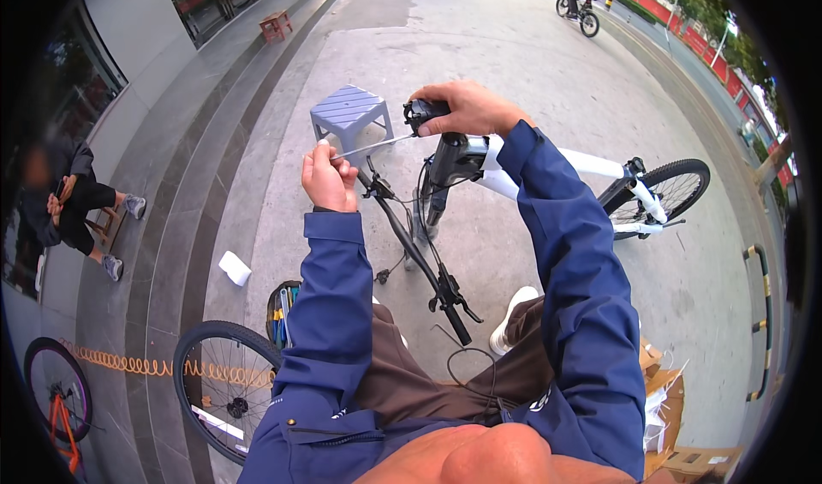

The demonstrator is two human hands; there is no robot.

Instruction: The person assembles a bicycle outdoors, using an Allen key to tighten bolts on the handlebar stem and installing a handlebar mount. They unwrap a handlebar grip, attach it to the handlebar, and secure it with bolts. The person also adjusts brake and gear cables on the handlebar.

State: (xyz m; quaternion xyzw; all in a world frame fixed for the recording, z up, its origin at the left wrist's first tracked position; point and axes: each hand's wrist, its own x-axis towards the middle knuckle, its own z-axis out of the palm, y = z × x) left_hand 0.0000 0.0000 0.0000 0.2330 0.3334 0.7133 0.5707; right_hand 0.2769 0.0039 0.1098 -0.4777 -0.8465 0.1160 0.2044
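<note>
A black bicycle stem (419, 116) is gripped by my right hand (479, 109), its fingers wrapped over the top. My left hand (330, 180) pinches a thin silver hex key (377, 146), whose far end reaches the stem's clamp. Just below and to the right stands a bicycle frame (591, 160) with white wrapping on its tubes and a dark head tube. Its handlebar (407, 236), with brake levers and cables, hangs in front of me, apart from the stem.
A grey-blue plastic stool (347, 107) stands beyond my left hand. A loose wheel (227, 390), a tool bag (282, 308) and a coiled orange hose (128, 363) lie to the left. Someone sits on the steps. Cardboard (698, 460) is at lower right.
</note>
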